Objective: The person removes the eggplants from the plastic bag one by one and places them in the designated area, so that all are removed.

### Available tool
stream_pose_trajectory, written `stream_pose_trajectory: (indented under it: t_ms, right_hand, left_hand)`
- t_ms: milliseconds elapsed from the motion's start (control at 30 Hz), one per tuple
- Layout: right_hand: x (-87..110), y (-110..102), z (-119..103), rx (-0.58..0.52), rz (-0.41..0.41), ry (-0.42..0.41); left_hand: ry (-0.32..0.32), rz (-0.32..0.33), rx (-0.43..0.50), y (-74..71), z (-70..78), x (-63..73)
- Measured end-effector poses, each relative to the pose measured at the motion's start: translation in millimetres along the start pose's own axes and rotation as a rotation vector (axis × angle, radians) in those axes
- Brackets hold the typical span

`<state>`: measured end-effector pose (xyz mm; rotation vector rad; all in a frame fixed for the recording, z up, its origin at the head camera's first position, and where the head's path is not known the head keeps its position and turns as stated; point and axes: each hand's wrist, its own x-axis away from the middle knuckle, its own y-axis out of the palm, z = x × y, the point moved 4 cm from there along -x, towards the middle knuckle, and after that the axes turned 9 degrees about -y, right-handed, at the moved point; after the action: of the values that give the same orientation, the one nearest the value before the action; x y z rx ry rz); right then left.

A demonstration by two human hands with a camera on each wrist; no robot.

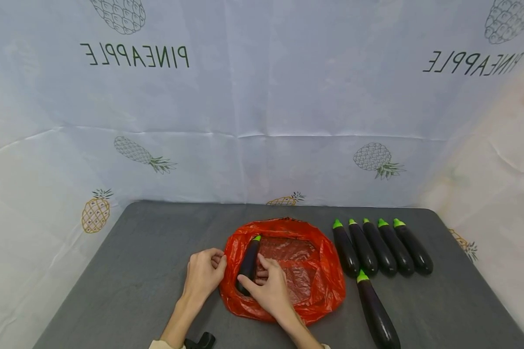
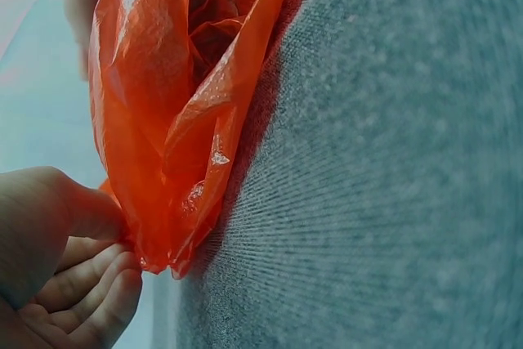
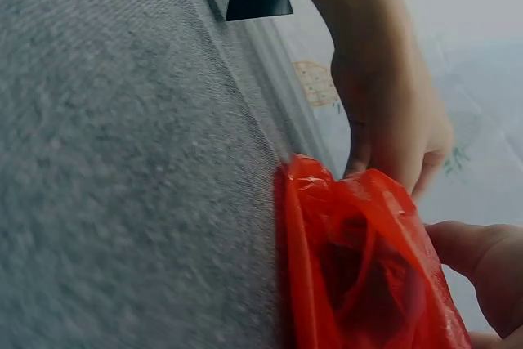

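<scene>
A red plastic bag (image 1: 329, 252) lies spread open on the table, its rim rolled into a rough ring. One dark eggplant (image 1: 250, 259) with a bright green stem end lies inside, along the bag's left side. My right hand (image 1: 270, 286) reaches in over the near rim and holds this eggplant between thumb and fingers. At the bag's left edge my left hand (image 1: 204, 271) pinches the rim; in the left wrist view its thumb and fingers meet at the red plastic (image 2: 163, 234). The eggplant is hidden by the bag in both wrist views.
Several eggplants (image 1: 384, 247) lie side by side right of the bag, green ends away from me. Another eggplant (image 1: 377, 312) lies nearer, its tip close to the row. The grey table (image 1: 157, 252) backs onto a white pineapple-print cloth (image 1: 262, 97).
</scene>
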<state>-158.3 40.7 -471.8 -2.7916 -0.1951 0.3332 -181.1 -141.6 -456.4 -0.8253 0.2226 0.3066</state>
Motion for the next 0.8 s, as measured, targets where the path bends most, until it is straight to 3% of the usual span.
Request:
stream_pose_trajectory:
  t_ms: [300, 633, 800]
  right_hand:
    - [-0.8, 3.8, 3.6, -0.007, -0.031, 0.047]
    - [-0.1, 1.6, 2.8, -0.202, -0.032, 0.201]
    - [1.7, -0.3, 1.2, -0.214, -0.038, 0.224]
  left_hand:
    - [0.000, -0.005, 0.000, 0.2, -1.6, 0.4]
    - [-0.007, -0.006, 0.000, 0.6, -2.6, -0.6]
    - [-0.005, -0.005, -0.001, 0.5, -1.9, -1.0]
